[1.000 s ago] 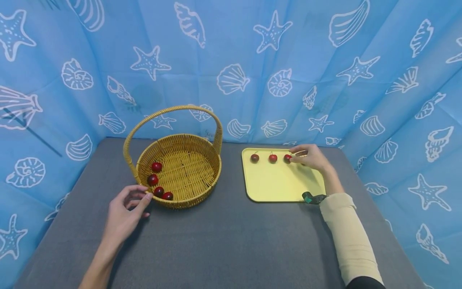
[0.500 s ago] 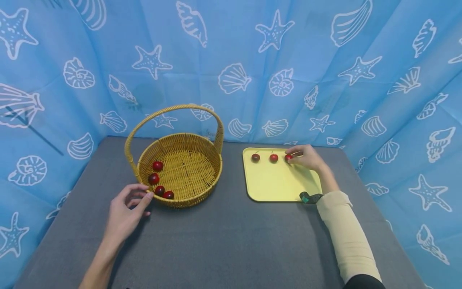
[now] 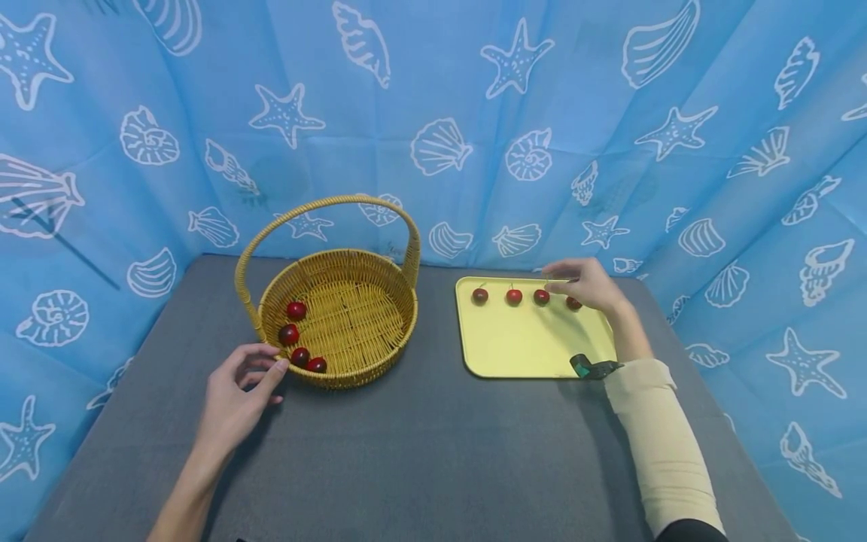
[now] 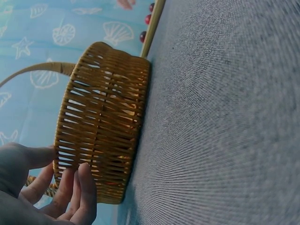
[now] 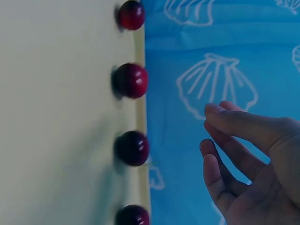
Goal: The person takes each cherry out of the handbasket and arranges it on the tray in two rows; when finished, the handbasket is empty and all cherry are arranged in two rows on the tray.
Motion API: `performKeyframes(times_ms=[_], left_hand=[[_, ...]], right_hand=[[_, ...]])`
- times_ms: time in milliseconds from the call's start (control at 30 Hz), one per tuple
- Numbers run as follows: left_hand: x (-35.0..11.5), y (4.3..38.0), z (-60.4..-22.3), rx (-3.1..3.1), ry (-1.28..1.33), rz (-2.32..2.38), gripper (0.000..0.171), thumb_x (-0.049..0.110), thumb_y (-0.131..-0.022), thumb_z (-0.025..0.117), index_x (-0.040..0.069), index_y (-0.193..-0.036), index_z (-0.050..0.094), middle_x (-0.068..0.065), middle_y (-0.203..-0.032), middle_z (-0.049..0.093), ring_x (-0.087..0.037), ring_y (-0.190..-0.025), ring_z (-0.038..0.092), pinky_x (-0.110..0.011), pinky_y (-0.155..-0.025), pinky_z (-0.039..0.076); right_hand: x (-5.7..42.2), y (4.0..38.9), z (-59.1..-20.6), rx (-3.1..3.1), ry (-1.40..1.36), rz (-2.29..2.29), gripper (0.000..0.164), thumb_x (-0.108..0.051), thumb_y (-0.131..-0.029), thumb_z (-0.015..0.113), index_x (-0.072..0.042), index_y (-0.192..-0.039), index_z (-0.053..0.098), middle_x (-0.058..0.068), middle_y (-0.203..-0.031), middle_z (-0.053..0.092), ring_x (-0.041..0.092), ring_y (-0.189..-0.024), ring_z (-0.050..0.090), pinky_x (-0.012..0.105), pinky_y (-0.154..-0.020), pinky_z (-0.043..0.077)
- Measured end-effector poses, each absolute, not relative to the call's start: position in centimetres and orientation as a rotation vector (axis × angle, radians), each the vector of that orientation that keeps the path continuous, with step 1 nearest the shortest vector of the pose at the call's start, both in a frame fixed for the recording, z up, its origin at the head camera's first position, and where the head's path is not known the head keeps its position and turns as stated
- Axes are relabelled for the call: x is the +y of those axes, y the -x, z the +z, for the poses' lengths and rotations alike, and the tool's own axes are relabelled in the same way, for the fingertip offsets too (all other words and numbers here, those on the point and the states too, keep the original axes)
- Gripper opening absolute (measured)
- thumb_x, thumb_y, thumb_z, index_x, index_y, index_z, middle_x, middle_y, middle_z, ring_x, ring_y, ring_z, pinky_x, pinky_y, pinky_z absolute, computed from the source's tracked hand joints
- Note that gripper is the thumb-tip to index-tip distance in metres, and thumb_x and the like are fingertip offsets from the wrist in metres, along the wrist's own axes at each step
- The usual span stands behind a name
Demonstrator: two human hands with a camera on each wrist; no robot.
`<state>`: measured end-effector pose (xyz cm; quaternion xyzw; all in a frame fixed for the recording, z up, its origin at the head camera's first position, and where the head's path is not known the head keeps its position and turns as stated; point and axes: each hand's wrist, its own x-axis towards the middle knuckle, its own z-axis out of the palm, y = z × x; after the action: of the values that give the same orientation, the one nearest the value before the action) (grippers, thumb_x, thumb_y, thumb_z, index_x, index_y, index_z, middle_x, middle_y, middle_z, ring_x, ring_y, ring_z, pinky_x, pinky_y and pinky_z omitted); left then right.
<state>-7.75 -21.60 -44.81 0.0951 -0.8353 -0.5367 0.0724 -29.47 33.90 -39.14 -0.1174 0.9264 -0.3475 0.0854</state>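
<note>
My left hand (image 3: pixel 240 395) pinches the near-left rim of a round woven basket (image 3: pixel 352 376), which has a tall arched handle. The left wrist view shows that thumb and those fingers (image 4: pixel 84 192) on either side of the basket's rim. Several dark red cherries (image 3: pixel 288 334) lie inside along the basket's left and near side. My right hand (image 3: pixel 592 288) hovers over the far right of a yellow tray (image 3: pixel 521 346), holding nothing. Several cherries (image 3: pixel 514 296) stand in a row along the tray's far edge. Beneath the right hand, the rightmost cherry (image 3: pixel 573 302) is partly hidden.
A grey cloth (image 3: pixel 420 452) covers the table under basket and tray. Behind and at the sides hangs a blue curtain (image 3: pixel 379 150) with white shells and starfish. A dark strap piece (image 3: pixel 592 367) juts from the right wrist over the tray's near edge.
My right hand was touching the third cherry in the tray's row; it has let go and moved up and right. The left hand still holds the basket rim.
</note>
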Motion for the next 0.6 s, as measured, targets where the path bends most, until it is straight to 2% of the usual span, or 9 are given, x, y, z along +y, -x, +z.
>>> performKeyframes(times_ms=[33, 67, 133, 267, 433, 600], left_hand=[[-21.6, 7.8, -44.8, -2.509, -0.286, -1.612, 0.04, 0.031, -0.108, 0.07, 0.007, -0.139, 0.061, -0.016, -0.125, 0.065, -0.009, -0.093, 0.074, -0.028, -0.07, 0.07], [-21.6, 7.7, -44.8, -2.508, -0.285, -1.611, 0.04, 0.03, -0.108, 0.07, 0.006, -0.139, 0.061, -0.016, -0.124, 0.065, -0.009, -0.093, 0.073, -0.028, -0.07, 0.07], [-21.7, 7.7, -44.8, -2.506, -0.281, -1.613, 0.04, 0.03, -0.108, 0.07, 0.006, -0.139, 0.061, -0.016, -0.124, 0.065, -0.01, -0.093, 0.073, -0.028, -0.07, 0.07], [-21.7, 7.7, -44.8, -2.507, -0.279, -1.616, 0.04, 0.031, -0.108, 0.07, 0.007, -0.138, 0.061, -0.016, -0.124, 0.065, -0.01, -0.093, 0.073, -0.028, -0.07, 0.07], [-21.8, 7.7, -44.9, -2.509, -0.275, -1.627, 0.041, 0.033, -0.108, 0.071, 0.008, -0.139, 0.061, -0.016, -0.124, 0.066, -0.009, -0.094, 0.073, -0.028, -0.071, 0.07], [-21.9, 7.7, -44.9, -2.503, -0.263, -1.644, 0.042, 0.034, -0.108, 0.07, 0.008, -0.139, 0.062, -0.016, -0.123, 0.066, -0.009, -0.094, 0.073, -0.029, -0.071, 0.071]], right_hand=[[33.7, 29.4, -38.8, 2.766, 0.368, -1.04, 0.043, -0.018, -0.105, 0.074, -0.001, -0.143, 0.066, 0.028, -0.148, 0.065, 0.044, -0.123, 0.07, 0.029, -0.089, 0.062], [33.5, 29.3, -38.5, 2.774, 0.393, -1.039, 0.044, -0.019, -0.105, 0.074, -0.001, -0.144, 0.066, 0.028, -0.147, 0.066, 0.044, -0.133, 0.066, 0.025, -0.094, 0.061], [33.0, 29.2, -37.9, 2.783, 0.442, -1.057, 0.044, -0.021, -0.105, 0.075, -0.002, -0.144, 0.067, 0.028, -0.146, 0.067, 0.045, -0.132, 0.066, 0.015, -0.089, 0.057], [31.3, 28.5, -36.4, 2.792, 0.512, -1.108, 0.04, -0.02, -0.103, 0.077, -0.008, -0.141, 0.07, 0.021, -0.143, 0.071, 0.04, -0.133, 0.066, 0.009, -0.093, 0.056], [28.7, 27.2, -34.6, 2.758, 0.548, -1.192, 0.037, -0.019, -0.101, 0.08, -0.013, -0.136, 0.074, 0.013, -0.139, 0.074, 0.027, -0.122, 0.073, 0.011, -0.094, 0.058], [26.4, 25.9, -33.3, 2.712, 0.621, -1.262, 0.036, -0.017, -0.099, 0.082, -0.012, -0.134, 0.076, 0.014, -0.136, 0.075, 0.014, -0.104, 0.077, 0.018, -0.085, 0.063]])
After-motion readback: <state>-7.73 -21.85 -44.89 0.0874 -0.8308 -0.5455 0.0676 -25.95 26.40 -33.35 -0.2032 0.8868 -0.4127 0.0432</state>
